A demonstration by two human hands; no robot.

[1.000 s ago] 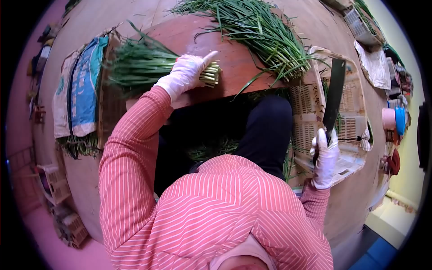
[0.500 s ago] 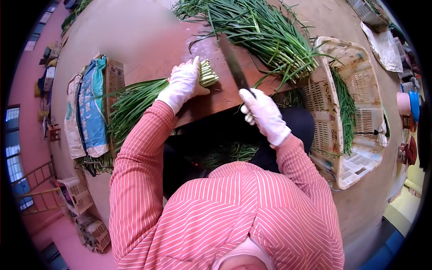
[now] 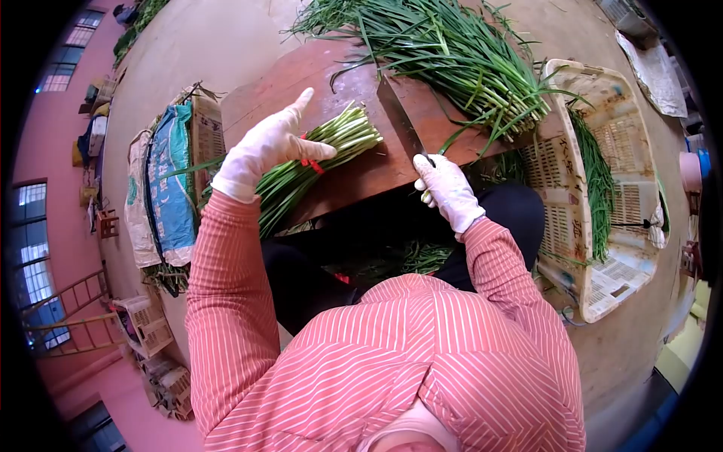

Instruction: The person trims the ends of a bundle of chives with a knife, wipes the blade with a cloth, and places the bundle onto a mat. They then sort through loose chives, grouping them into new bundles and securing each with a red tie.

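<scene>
**The left hand (image 3: 263,154) has let go of the bunch (image 3: 352,134)**

A moment ago, the left hand was wrapped around the stalks. Now it has slid back and its fingers are spread, with a red band (image 3: 312,166) showing by it. The knife (image 3: 399,117) was over the crate (image 3: 551,200) at first; now it is over the table (image 3: 275,83). The right hand (image 3: 449,194) grips its handle tightly. I cannot tell if the blade touches the wood.

The bunch lies near the table's front edge, its leaves hanging over. A big pile of greens (image 3: 452,60) fills the far right corner, past the knife.

The crate sits right of the table, with long greens (image 3: 593,181) inside. On the left, a blue bag (image 3: 172,181) hangs on a box (image 3: 208,128).

The table is red-brown wood. The floor (image 3: 211,30) is tan, and the wall (image 3: 71,143) is pink.
</scene>
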